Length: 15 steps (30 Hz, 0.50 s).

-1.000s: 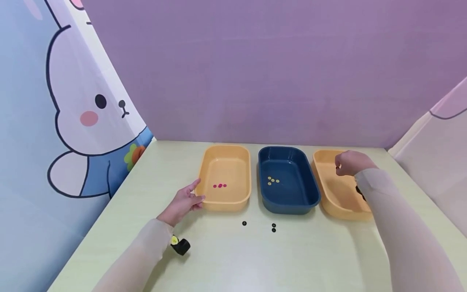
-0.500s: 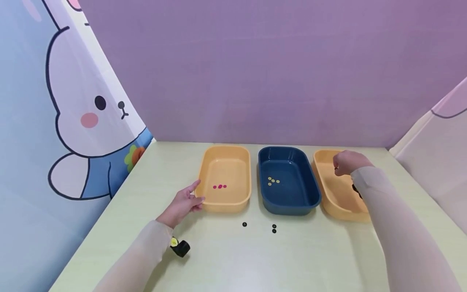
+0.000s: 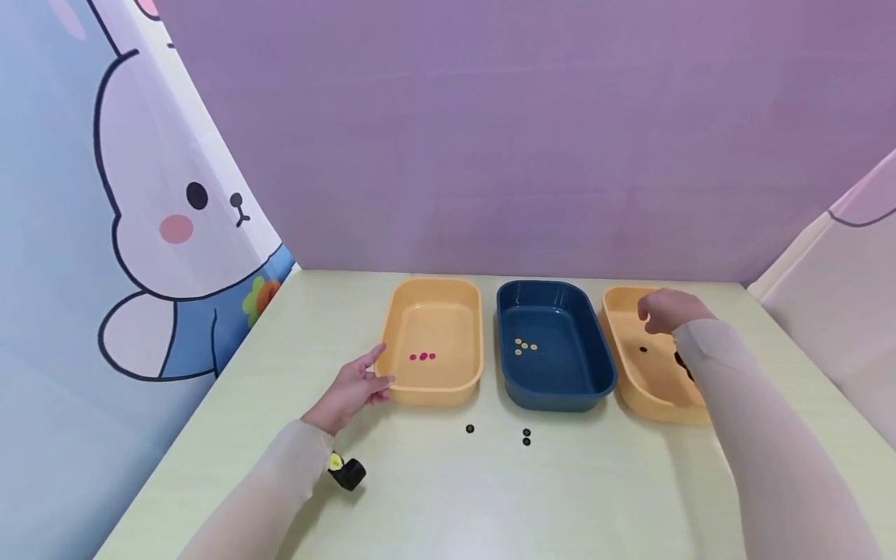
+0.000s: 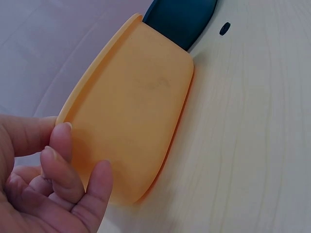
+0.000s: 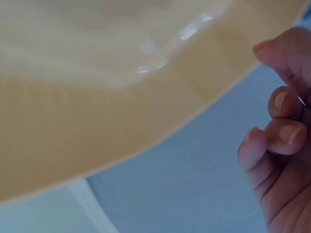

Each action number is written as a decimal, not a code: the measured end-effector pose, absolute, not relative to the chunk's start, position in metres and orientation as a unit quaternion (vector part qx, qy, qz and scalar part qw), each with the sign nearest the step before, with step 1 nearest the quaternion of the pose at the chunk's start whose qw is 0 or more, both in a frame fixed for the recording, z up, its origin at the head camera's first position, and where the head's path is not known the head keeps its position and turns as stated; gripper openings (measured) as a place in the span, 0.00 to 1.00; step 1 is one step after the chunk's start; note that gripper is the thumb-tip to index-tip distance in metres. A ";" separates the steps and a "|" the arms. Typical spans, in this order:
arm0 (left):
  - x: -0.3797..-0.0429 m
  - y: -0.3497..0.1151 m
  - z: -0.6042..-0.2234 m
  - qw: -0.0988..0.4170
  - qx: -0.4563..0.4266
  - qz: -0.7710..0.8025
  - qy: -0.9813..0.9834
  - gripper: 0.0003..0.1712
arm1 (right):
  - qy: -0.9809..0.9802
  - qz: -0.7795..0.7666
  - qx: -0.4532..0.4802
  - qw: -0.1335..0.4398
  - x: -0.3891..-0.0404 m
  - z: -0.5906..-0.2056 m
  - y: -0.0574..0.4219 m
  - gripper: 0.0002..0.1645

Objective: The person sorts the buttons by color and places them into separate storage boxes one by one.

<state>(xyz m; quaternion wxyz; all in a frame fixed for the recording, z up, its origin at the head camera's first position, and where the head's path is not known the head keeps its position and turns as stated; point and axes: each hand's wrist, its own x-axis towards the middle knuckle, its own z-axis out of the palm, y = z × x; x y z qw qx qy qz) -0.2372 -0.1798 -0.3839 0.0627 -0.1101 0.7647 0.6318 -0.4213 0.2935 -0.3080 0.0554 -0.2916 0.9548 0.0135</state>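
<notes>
My left hand point(image 3: 352, 389) holds the near-left corner of the left yellow tray point(image 3: 434, 397), fingers at its rim and outer wall. Several pink buttons point(image 3: 423, 356) lie inside that tray. Over the right yellow tray point(image 3: 658, 411) hovers my right hand point(image 3: 672, 311), its fingers loosely curled and holding nothing. Below those fingers is a black button point(image 3: 643, 349) within the tray; whether it has landed cannot be told. In the right wrist view the thumb and fingertips stand apart beside the tray's blurred rim point(image 5: 146, 141).
Between the yellow trays stands a dark blue tray point(image 3: 558, 400) with several yellow buttons point(image 3: 524, 346) in it. In front, a single black button point(image 3: 470, 428) and a pair of black buttons point(image 3: 526, 437) lie on the pale table point(image 3: 483, 505). A purple backdrop point(image 3: 518, 155) rises behind.
The right hand has let go of the black button, which now shows below it in the right tray. That hand has shifted slightly left. The left hand stays on its tray.
</notes>
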 end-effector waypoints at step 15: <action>-0.235 -0.178 -0.383 0.063 -0.080 0.654 0.750 0.41 | 0.900 -0.084 -0.427 -0.015 -0.351 -0.272 0.225 0.05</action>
